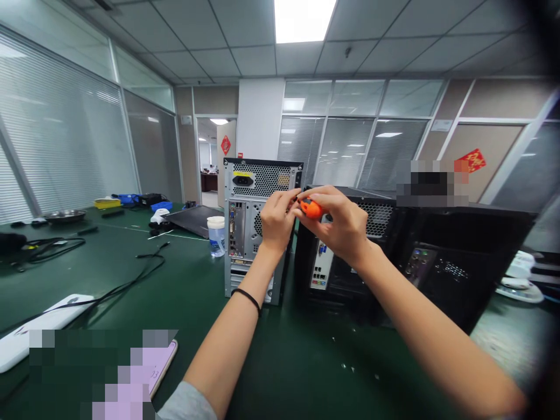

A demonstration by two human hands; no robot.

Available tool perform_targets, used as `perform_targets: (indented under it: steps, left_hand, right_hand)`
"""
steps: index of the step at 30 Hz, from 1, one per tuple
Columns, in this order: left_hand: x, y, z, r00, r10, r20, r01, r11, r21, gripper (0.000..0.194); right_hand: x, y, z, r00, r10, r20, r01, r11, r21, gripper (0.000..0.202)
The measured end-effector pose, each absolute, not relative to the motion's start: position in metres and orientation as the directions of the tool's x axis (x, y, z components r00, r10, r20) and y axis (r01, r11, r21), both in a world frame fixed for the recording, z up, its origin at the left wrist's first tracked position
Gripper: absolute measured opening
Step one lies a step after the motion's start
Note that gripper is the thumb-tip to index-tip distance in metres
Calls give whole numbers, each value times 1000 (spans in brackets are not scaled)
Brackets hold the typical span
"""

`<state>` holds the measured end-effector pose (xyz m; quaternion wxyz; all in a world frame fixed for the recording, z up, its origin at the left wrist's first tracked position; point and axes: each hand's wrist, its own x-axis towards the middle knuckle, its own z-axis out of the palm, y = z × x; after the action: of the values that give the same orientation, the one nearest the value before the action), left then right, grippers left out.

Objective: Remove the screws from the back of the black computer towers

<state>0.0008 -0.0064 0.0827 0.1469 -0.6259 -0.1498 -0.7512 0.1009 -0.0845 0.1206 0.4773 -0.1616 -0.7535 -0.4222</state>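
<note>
My right hand (pixel 339 224) grips an orange and black handle (pixel 311 208), likely a screwdriver, which points left. Its fingers wrap round the handle. My left hand (pixel 277 220) is closed with fingertips pinched near the handle's tip, at the upper right edge of a silver computer case (pixel 245 248). What the left fingers hold is too small to make out. The case stands upright, its back with ports, vents and a power socket facing me. Just right of it stands a black computer case (pixel 321 271), partly behind my right hand.
Another black case (pixel 441 274) stands farther right. Small screws (pixel 343 366) lie on the green table (pixel 301 361). A clear tub (pixel 216 236), black cables (pixel 140 271), a metal dish (pixel 65 216) and a phone (pixel 164 364) are at the left.
</note>
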Motion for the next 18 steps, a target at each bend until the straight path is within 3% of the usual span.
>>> perform_targets:
  steps: [3, 6, 10, 13, 15, 18]
  left_hand:
    - [-3, -16, 68, -272, 164, 948, 343, -904, 254, 9]
    - [-21, -14, 52, -251, 290, 923, 373, -851, 369, 8]
    - [-60, 7, 37, -409, 305, 860, 584, -637, 504, 13]
    - [-84, 24, 32, -560, 331, 759, 557, -528, 641, 30]
    - [-93, 34, 30, -546, 418, 726, 481, -553, 680, 40]
    - [-99, 44, 26, -390, 642, 660, 325, -575, 751, 47]
  right_hand:
    - [94, -83, 119, -442, -179, 879, 719, 515, 466, 19]
    - [88, -84, 119, -402, -179, 898, 763, 477, 436, 18]
    - [85, -88, 120, -370, -127, 920, 723, 583, 371, 20]
    - [88, -92, 117, -388, -72, 919, 682, 648, 339, 26]
    - [91, -95, 114, -427, -34, 904, 664, 666, 339, 31]
    - [96, -98, 110, -485, -18, 875, 659, 650, 378, 36]
